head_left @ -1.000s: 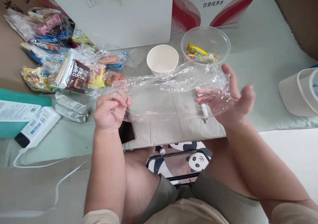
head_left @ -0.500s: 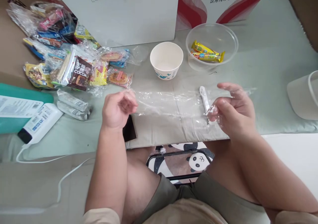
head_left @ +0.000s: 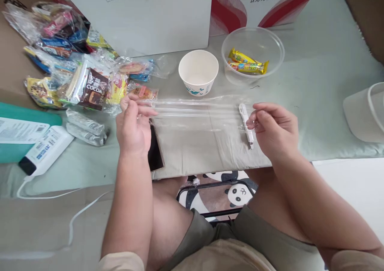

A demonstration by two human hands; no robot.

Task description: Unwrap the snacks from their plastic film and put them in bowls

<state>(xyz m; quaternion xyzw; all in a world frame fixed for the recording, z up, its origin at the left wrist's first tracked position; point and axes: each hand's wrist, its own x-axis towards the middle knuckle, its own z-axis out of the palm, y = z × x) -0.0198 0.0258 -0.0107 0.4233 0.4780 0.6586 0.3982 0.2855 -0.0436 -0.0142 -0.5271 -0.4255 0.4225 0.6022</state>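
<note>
A clear plastic bag (head_left: pixel 195 113) stretches sideways above the cloth between my two hands. My left hand (head_left: pixel 134 125) pinches its left end between thumb and fingers. At the other end, my right hand (head_left: pixel 274 129) grips the film with its fingertips. Under the bag's right part lies a white utility knife (head_left: pixel 246 126), close to my right fingers. A dark phone (head_left: pixel 156 149) rests beside my left wrist, partly hidden by it. Beyond the bag stands a white paper cup (head_left: pixel 198 73) with nothing in it.
A clear round tub (head_left: pixel 277 61) holds yellow-wrapped sweets (head_left: pixel 247 67). Packaged snacks (head_left: pixel 96 85) pile up at the left, near a green bottle (head_left: pixel 27 133) and a white device (head_left: pixel 48 147) with a cable. Boxes (head_left: pixel 162 19) stand behind. A white bucket (head_left: pixel 360 115) is at the right.
The bag is pulled straighter and tighter between my hands. My left hand has turned palm up and shifted slightly left; my right hand has gathered in less film, uncovering the utility knife.
</note>
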